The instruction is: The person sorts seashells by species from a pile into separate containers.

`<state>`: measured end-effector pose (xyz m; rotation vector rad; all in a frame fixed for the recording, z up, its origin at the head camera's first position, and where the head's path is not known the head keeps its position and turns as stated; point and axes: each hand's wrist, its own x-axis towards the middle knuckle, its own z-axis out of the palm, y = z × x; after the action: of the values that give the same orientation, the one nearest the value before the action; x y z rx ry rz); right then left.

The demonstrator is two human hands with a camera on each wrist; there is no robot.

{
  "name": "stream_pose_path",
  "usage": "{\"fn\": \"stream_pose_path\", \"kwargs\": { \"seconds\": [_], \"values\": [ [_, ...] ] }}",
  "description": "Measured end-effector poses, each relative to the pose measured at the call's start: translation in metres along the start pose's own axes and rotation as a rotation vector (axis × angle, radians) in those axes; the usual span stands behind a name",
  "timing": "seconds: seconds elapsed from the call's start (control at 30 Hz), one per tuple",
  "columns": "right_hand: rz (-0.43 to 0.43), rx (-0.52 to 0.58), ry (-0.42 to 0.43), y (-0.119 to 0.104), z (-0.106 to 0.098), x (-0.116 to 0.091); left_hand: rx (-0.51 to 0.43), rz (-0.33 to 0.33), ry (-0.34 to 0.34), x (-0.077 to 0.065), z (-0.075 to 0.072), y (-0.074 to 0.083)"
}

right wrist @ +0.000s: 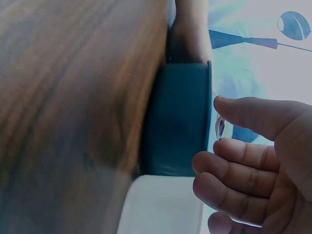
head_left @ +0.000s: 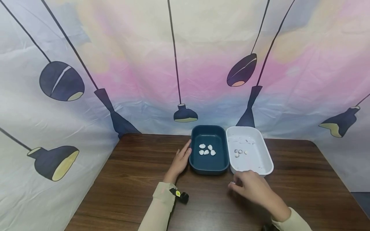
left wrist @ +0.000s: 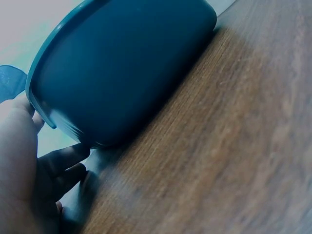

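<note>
My left hand (head_left: pixel 178 163) rests its straight fingers along the left side of a dark teal tray (head_left: pixel 209 168). In that tray lie several small white shell-like pieces (head_left: pixel 206 152). Close in front of a white tray (head_left: pixel 267 157), my right hand (head_left: pixel 254 187) pinches a small, shiny, shell-like piece (right wrist: pixel 221 127) between thumb and fingers. Several tiny pale, shell-like pieces (head_left: pixel 237 155) lie in the white tray. The left wrist view shows the teal tray's outer wall (left wrist: pixel 122 63) with my fingers at its end.
Both trays stand side by side near the back edge of a brown wooden table (head_left: pixel 130 179). Behind it hangs a cloth (head_left: pixel 138 80) printed with lamps. A black strap with a small device (head_left: pixel 180 195) is on the left wrist.
</note>
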<state>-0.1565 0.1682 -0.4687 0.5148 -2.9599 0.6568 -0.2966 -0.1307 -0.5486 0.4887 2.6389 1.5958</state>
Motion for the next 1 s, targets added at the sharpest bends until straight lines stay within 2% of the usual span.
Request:
{"fn": "stream_pose_path", "kwargs": {
  "seconds": [0.33, 0.57, 1.0],
  "values": [
    [-0.01, -0.029, 0.097, 0.009, -0.017, 0.007, 0.002, 0.004, -0.003, 0.0, 0.0, 0.0],
    [0.032, -0.02, 0.082, 0.017, -0.025, 0.014, -0.006, 0.014, -0.011, 0.0, -0.001, 0.001],
    [0.063, -0.013, 0.06, 0.04, -0.026, 0.033, -0.012, 0.006, -0.003, 0.0, -0.001, 0.002]
  ]
}}
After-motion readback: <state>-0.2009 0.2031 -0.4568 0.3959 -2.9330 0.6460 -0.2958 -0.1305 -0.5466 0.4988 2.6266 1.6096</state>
